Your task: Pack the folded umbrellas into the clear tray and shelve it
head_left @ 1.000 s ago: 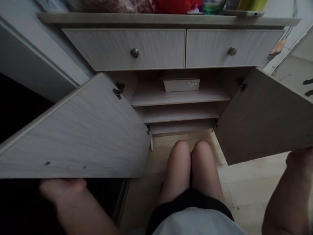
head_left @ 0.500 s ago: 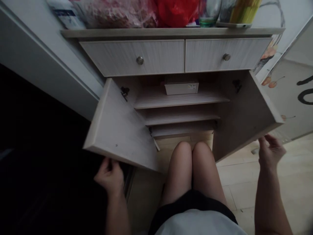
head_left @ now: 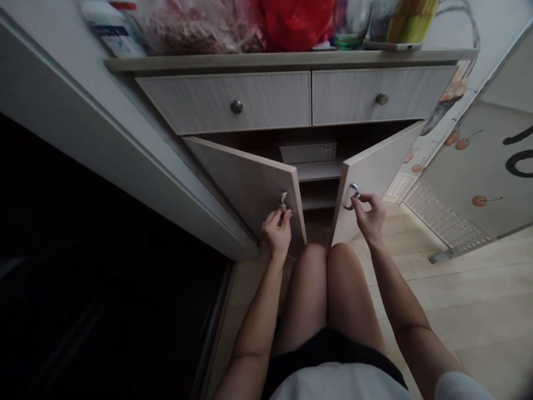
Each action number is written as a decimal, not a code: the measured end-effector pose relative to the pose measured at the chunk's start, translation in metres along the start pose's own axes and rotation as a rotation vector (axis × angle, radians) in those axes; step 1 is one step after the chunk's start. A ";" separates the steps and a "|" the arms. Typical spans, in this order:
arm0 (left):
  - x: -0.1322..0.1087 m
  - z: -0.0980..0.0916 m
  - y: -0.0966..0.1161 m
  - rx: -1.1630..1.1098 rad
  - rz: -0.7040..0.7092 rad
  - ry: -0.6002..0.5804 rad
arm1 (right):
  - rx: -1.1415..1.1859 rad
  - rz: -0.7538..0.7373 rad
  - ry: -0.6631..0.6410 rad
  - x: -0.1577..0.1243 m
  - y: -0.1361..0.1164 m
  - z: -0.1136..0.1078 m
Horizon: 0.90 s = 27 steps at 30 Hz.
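Note:
My left hand (head_left: 277, 233) grips the small metal handle (head_left: 283, 201) of the left cabinet door (head_left: 245, 189). My right hand (head_left: 368, 216) pinches the curved metal handle (head_left: 353, 195) of the right cabinet door (head_left: 370, 183). Both pale wood-grain doors stand partly open, with a narrow gap between them. Through that gap I see a wooden shelf (head_left: 316, 171), and a white box (head_left: 308, 151) sits behind the doors, partly hidden. My bare knees are just below the doors.
Above the doors are two drawers (head_left: 222, 105) with round knobs. A red bag (head_left: 295, 22), a glass (head_left: 352, 25) and a pink mesh bag (head_left: 200, 28) stand on the cabinet top. A white door frame (head_left: 125, 150) runs along the left, and a wooden floor (head_left: 458, 294) spreads right.
Both cabinet doors have swung from wide open to nearly closed. My hands have moved from the doors' edges to the handles, and most of the shelves are now hidden.

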State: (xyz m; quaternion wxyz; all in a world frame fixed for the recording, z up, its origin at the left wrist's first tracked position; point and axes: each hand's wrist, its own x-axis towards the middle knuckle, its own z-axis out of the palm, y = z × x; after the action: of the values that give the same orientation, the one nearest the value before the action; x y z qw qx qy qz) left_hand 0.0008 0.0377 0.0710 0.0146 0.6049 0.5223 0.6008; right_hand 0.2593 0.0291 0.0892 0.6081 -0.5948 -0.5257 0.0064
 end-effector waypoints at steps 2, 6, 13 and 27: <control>0.012 0.025 0.003 0.016 -0.022 -0.060 | 0.006 -0.002 -0.036 0.009 -0.005 0.024; 0.037 0.060 0.011 0.155 -0.086 -0.175 | -0.003 0.025 -0.088 0.027 -0.011 0.064; 0.069 0.092 0.021 0.291 -0.166 -0.297 | -0.025 0.013 -0.139 0.052 -0.008 0.112; 0.098 0.124 0.017 0.346 -0.190 -0.329 | -0.096 0.023 -0.161 0.083 0.001 0.158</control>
State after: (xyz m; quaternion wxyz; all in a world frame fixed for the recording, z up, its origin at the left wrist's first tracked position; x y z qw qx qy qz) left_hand 0.0770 0.1690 0.1176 0.0520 0.6362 0.6624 0.3920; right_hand 0.1949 0.1949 0.0992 0.5345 -0.6268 -0.5658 0.0361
